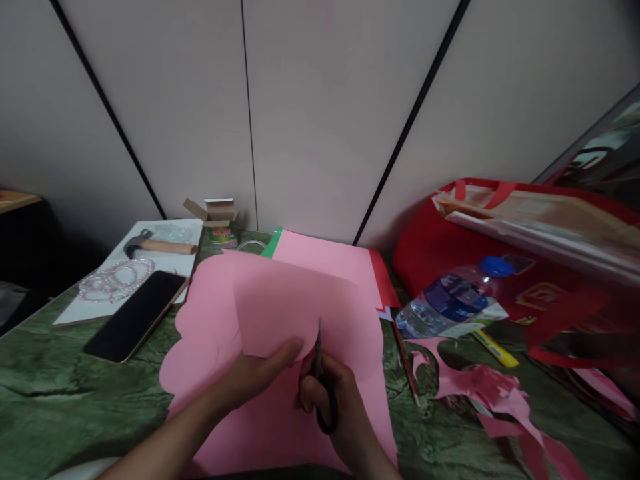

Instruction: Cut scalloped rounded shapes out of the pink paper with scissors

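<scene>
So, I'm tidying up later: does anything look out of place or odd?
The pink scraps look messy, strewn and curled on the right of the table. At the back, the small box stands open, its flaps spread. Nothing looks odd about the pink sheet in the left hand.

Table: large paper sheet central, toward near edge; smaller paper piece over it, scissors at piece's near side. Far edge, left to right: carton, paper stack, tote bag. Left edge: hammer behind bead strand on board; smartphone across board's near edge. Right: bottle before tote bag; paper scraps nearer.
</scene>
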